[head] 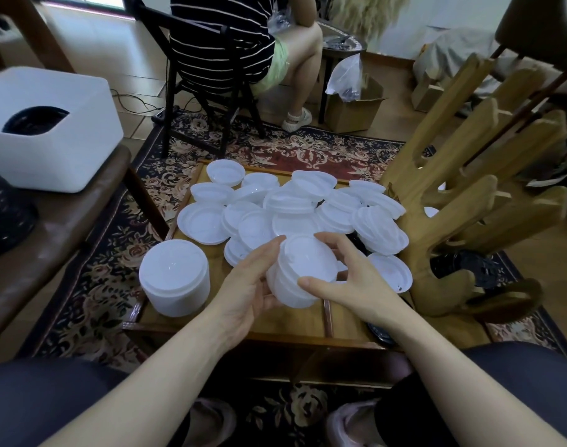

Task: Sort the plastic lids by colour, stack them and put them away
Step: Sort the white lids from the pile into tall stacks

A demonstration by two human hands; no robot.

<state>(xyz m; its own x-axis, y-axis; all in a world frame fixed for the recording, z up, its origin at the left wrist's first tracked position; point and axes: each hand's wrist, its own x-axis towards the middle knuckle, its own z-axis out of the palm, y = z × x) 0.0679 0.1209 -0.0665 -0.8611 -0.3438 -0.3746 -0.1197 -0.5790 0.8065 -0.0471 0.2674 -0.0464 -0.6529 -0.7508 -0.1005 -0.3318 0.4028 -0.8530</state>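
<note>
Both hands hold a short stack of white plastic lids (299, 269) above the near part of a low wooden table (275, 321). My left hand (253, 282) cups the stack's left side. My right hand (349, 275) clasps its right side and front. Behind the stack, several loose white lids (291, 208) lie scattered and overlapping across the table. A taller finished stack of white lids (175, 279) stands at the table's near left corner. A few black lids (466, 266) show behind the wooden stand at right, partly hidden.
A carved wooden stand (453, 201) rises at the table's right edge. On a brown bench at left stands a white box (46, 130) with black lids inside. A person sits on a black chair (211, 101) beyond the table. A cardboard box (353, 108) sits on the floor.
</note>
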